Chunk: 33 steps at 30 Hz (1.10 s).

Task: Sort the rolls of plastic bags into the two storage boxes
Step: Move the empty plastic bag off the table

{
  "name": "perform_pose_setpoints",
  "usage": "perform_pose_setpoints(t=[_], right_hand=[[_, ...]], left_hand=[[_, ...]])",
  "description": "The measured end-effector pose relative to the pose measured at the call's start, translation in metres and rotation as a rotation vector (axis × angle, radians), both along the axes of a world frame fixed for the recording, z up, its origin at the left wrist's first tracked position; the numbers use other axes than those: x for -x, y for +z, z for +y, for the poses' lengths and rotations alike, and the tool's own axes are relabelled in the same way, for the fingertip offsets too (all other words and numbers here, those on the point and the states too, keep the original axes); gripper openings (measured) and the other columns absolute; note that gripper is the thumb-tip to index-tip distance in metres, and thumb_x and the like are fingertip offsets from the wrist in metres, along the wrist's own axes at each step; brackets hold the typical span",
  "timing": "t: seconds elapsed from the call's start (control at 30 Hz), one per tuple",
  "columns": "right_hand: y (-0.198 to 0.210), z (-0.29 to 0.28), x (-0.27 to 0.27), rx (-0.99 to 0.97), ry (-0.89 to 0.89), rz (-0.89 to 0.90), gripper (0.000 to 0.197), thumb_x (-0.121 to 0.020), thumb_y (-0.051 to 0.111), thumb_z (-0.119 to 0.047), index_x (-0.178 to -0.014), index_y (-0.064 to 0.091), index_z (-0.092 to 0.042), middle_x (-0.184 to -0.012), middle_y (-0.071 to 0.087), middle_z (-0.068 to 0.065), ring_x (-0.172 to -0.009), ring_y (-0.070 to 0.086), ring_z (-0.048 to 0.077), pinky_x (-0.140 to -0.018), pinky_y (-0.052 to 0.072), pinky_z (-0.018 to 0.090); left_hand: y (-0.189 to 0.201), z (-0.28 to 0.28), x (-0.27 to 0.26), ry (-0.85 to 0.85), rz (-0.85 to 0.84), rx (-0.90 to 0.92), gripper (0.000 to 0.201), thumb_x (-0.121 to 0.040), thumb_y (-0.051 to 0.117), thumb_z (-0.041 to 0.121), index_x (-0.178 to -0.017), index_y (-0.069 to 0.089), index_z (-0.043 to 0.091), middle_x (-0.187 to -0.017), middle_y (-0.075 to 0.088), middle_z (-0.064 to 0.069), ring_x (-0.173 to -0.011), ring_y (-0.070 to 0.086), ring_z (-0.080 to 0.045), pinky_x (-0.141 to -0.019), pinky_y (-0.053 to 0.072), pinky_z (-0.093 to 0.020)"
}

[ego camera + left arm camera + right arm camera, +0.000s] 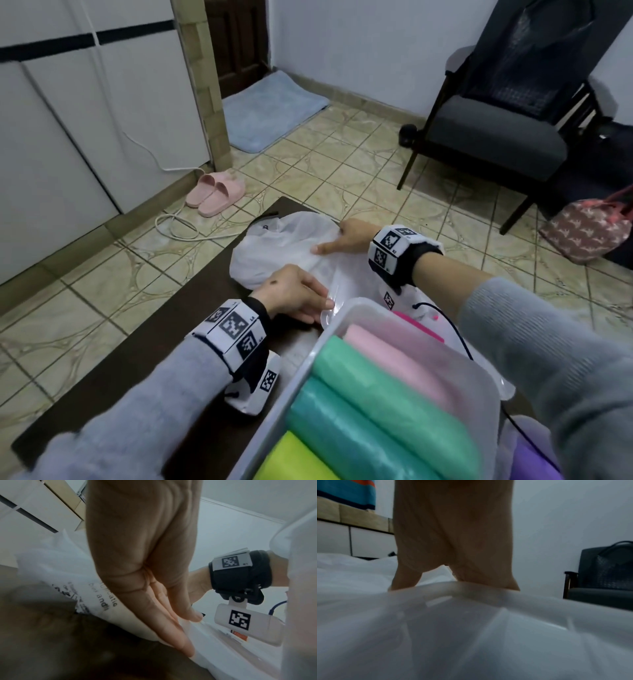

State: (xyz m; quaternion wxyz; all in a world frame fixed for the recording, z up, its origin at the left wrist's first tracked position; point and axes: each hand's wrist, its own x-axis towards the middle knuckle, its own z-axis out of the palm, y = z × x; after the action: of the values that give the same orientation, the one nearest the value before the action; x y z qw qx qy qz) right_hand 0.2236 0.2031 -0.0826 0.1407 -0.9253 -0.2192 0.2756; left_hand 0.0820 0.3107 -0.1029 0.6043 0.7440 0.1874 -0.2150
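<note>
Dark desk point(113, 370) over tiled floor carries a translucent storage box point(310, 356) at its near edge, pastel rolls point(387, 397) lying side by side inside, light, soft and slippery, best grasped around their middles, while the left hand point(294, 294) and right hand point(349, 236) press straight-fingered on a limp white plastic bag point(274, 250) beyond.

A low table point(113, 370) is the landmark. On its near right part stands a storage box point(301, 373) holding rolls of plastic bags point(383, 401) side by side. Beyond the box, at the table's far end, lies a large plastic bag point(270, 253). On the floor left of and beyond the table sit slippers point(215, 193), with a floor mat point(270, 109) farther behind them. An armchair point(496, 137) stands beyond the table to the right, a handbag point(585, 233) beside it.
</note>
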Motion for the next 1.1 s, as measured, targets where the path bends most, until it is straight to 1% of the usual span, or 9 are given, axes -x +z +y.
perform_pose_setpoints(t=[0.1, 0.2, 0.27, 0.33, 0.47, 0.57, 0.63, 0.93, 1.1], right_hand=[[0.001, 0.001, -0.002, -0.026, -0.028, 0.001, 0.04, -0.073, 0.074, -0.05, -0.075, 0.06, -0.012, -0.073, 0.059, -0.001, -0.072, 0.056, 0.017, -0.059, 0.043, 0.025], [0.011, 0.003, -0.001, -0.203, -0.014, -0.016, 0.037, -0.079, 0.071, -0.036, -0.093, 0.065, -0.003, -0.087, 0.067, 0.01, -0.076, 0.059, 0.019, -0.067, 0.047, 0.029], [0.019, 0.003, -0.003, -0.338, 0.001, -0.035, 0.033, -0.084, 0.068, -0.027, -0.095, 0.064, 0.004, -0.08, 0.063, 0.013, -0.069, 0.058, 0.016, -0.061, 0.045, 0.027], [0.026, 0.0, -0.006, -0.515, -0.045, -0.038, 0.023, -0.085, 0.068, -0.017, -0.098, 0.063, 0.001, -0.081, 0.063, 0.008, -0.064, 0.059, 0.009, -0.058, 0.047, 0.021], [0.043, -0.016, -0.008, -0.853, -0.244, -0.072, 0.016, -0.085, 0.067, -0.011, -0.098, 0.059, -0.007, -0.1, 0.066, 0.012, -0.086, 0.065, 0.023, -0.079, 0.055, 0.035], [0.059, -0.029, -0.007, -1.048, -0.375, -0.148, 0.022, -0.086, 0.065, -0.008, -0.107, 0.055, -0.005, -0.095, 0.063, 0.005, -0.08, 0.062, 0.015, -0.069, 0.055, 0.024], [0.068, -0.041, -0.011, -1.16, -0.448, -0.208, 0.029, -0.087, 0.065, -0.01, -0.114, 0.054, -0.005, -0.1, 0.064, 0.007, -0.087, 0.063, 0.017, -0.074, 0.055, 0.027], [0.101, -0.12, -0.004, -1.234, -0.705, -0.337, 0.035, -0.088, 0.064, -0.013, -0.12, 0.056, -0.003, -0.115, 0.064, 0.011, -0.102, 0.063, 0.022, -0.086, 0.053, 0.033], [0.127, -0.172, 0.023, -1.193, -0.791, -0.356, 0.034, -0.078, 0.069, -0.027, -0.108, 0.062, -0.012, -0.111, 0.067, 0.008, -0.102, 0.065, 0.026, -0.085, 0.055, 0.042]], left_hand=[[0.0, -0.001, 0.001, -0.018, -0.012, 0.001, 0.013, -0.077, 0.07, -0.004, -0.079, 0.062, 0.005, -0.053, 0.066, 0.0, -0.053, 0.066, -0.015, -0.06, 0.059, -0.028], [0.001, -0.001, 0.001, -0.026, -0.019, 0.01, 0.014, -0.077, 0.07, -0.006, -0.078, 0.061, 0.005, -0.053, 0.066, 0.0, -0.051, 0.065, -0.014, -0.057, 0.059, -0.028], [0.001, 0.0, 0.001, -0.031, -0.017, 0.003, 0.014, -0.077, 0.07, -0.006, -0.078, 0.061, 0.005, -0.055, 0.066, -0.001, -0.052, 0.065, -0.015, -0.059, 0.059, -0.029], [0.0, 0.001, 0.003, -0.041, -0.023, -0.025, 0.014, -0.076, 0.071, -0.005, -0.078, 0.063, 0.005, -0.057, 0.066, -0.003, -0.055, 0.065, -0.016, -0.063, 0.059, -0.031], [0.002, 0.001, 0.006, -0.046, -0.03, -0.085, 0.013, -0.076, 0.072, -0.004, -0.079, 0.065, 0.006, -0.064, 0.067, -0.005, -0.06, 0.066, -0.018, -0.065, 0.06, -0.03], [0.004, 0.0, 0.008, -0.027, -0.04, -0.136, 0.013, -0.076, 0.072, -0.004, -0.085, 0.068, 0.003, -0.07, 0.067, -0.01, -0.056, 0.066, -0.015, -0.062, 0.06, -0.027], [0.005, -0.003, 0.008, -0.019, -0.044, -0.178, 0.014, -0.076, 0.073, -0.002, -0.089, 0.069, 0.002, -0.071, 0.068, -0.01, -0.053, 0.065, -0.012, -0.059, 0.059, -0.023], [0.015, -0.013, 0.012, -0.096, -0.06, -0.471, 0.01, -0.086, 0.067, 0.014, -0.092, 0.071, 0.009, -0.078, 0.071, -0.005, -0.048, 0.056, -0.004, -0.04, 0.044, -0.011], [0.046, -0.005, 0.025, -0.3, 0.013, -0.452, 0.032, -0.097, 0.046, 0.037, -0.1, 0.061, 0.009, -0.071, 0.059, 0.001, -0.061, 0.055, -0.012, -0.054, 0.045, -0.024]])
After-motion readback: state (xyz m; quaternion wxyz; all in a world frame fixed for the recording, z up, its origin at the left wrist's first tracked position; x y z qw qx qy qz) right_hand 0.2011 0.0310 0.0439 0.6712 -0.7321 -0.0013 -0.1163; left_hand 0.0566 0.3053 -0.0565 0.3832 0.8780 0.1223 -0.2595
